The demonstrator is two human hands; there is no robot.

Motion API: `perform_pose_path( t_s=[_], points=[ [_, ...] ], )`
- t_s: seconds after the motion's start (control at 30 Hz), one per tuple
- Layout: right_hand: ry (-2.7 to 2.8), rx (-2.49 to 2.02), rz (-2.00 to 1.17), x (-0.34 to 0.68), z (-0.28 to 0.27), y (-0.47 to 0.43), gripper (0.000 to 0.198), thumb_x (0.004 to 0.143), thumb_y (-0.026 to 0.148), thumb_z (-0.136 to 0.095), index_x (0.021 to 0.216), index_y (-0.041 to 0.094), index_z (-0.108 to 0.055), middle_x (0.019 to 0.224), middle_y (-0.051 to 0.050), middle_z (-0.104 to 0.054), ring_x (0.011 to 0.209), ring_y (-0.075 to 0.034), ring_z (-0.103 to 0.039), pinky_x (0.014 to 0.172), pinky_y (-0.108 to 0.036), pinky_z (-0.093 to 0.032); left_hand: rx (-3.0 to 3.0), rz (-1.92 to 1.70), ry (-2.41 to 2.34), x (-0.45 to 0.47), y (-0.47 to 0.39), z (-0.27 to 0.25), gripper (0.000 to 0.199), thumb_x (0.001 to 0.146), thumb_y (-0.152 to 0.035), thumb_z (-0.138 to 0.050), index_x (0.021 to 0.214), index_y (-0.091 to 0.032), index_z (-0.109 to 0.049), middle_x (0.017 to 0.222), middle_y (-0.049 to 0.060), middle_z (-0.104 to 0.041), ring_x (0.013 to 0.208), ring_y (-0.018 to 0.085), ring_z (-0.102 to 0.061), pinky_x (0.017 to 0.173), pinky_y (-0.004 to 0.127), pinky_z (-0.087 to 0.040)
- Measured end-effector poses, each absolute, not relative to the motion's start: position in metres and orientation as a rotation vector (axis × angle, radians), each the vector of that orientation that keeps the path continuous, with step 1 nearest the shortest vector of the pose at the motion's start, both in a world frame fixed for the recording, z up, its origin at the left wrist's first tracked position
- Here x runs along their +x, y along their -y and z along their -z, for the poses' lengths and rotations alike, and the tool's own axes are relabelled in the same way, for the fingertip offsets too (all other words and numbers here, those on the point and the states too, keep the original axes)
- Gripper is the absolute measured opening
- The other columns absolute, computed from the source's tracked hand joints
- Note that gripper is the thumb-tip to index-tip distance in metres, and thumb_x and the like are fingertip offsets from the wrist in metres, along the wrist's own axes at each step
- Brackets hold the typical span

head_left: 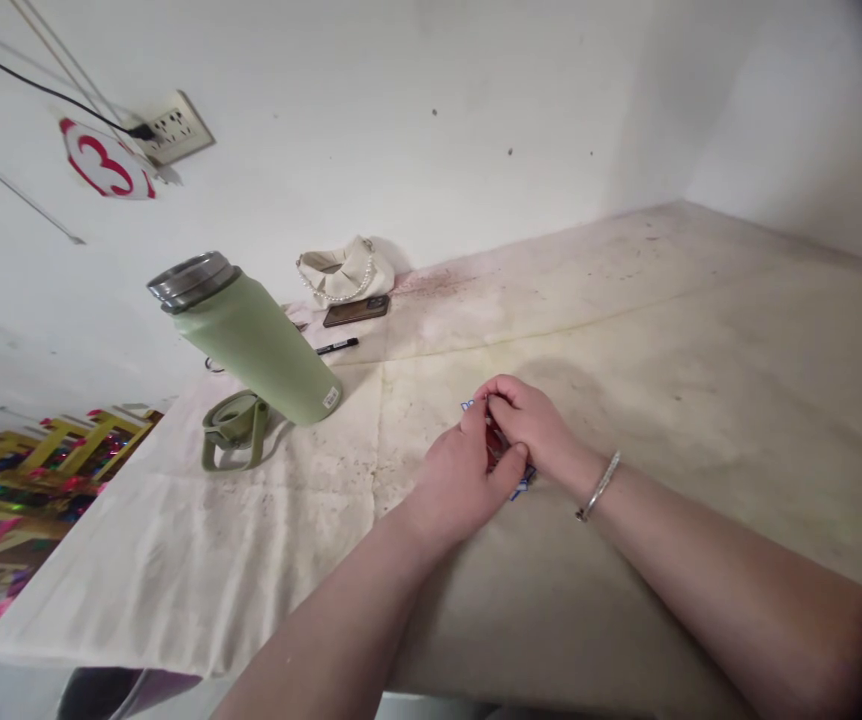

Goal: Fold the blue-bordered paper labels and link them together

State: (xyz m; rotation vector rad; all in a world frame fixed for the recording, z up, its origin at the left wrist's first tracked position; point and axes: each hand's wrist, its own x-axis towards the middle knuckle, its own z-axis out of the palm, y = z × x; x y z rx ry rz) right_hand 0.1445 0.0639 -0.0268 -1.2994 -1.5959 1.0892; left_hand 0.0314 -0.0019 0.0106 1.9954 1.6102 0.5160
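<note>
My left hand (461,470) and my right hand (532,418) meet over the table, both closed around a small red object with blue-and-white edges (492,445). The fingers cover most of it, so I cannot make out its kind. Blue-and-white bits stick out past the fingers at its upper left and lower right. My right thumb and forefinger pinch near its top, while my left thumb lies along its lower side. A silver bracelet (600,487) circles my right wrist.
Left of my hands stands a green bottle (258,345) without its lid. The green lid (234,425) lies beside it. Behind are a black pen (338,346), a phone (357,311) and a white handbag (371,265). A cloth (311,560) covers the table; walls border its back.
</note>
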Motion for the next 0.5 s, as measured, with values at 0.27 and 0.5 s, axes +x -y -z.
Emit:
perform_pose_path(
  t_s=[0.27, 0.5],
  points=[
    [1.615, -1.321, -1.084, 0.1445, 0.0269, -0.0642, 0.019, 0.077, 0.02, -0.039, 0.08, 0.019, -0.058, 0.071, -0.001, -0.061, 0.065, -0.015, -0.055, 0.064, -0.028, -0.043, 2.026, -0.508, -1.625, 0.031, 0.0027, -0.0084, 0.057, 0.087, -0.045, -0.041, 0.135, -0.015, -0.032, 0.098, 0.011, -0.066, 0.086, 0.028, -0.061, 0.07, 0.038, -0.046],
    [1.621, -1.334, -1.077, 0.1446, 0.0263, -0.0636, 0.019, 0.078, 0.02, -0.04, 0.081, 0.019, -0.059, 0.073, -0.001, -0.062, 0.065, -0.014, -0.055, 0.063, -0.027, -0.043, 2.014, -0.479, -1.642, 0.0331, 0.0036, -0.013, 0.058, 0.086, -0.043, -0.042, 0.135, -0.013, -0.033, 0.099, 0.013, -0.065, 0.088, 0.029, -0.061, 0.073, 0.04, -0.047]
  ],
)
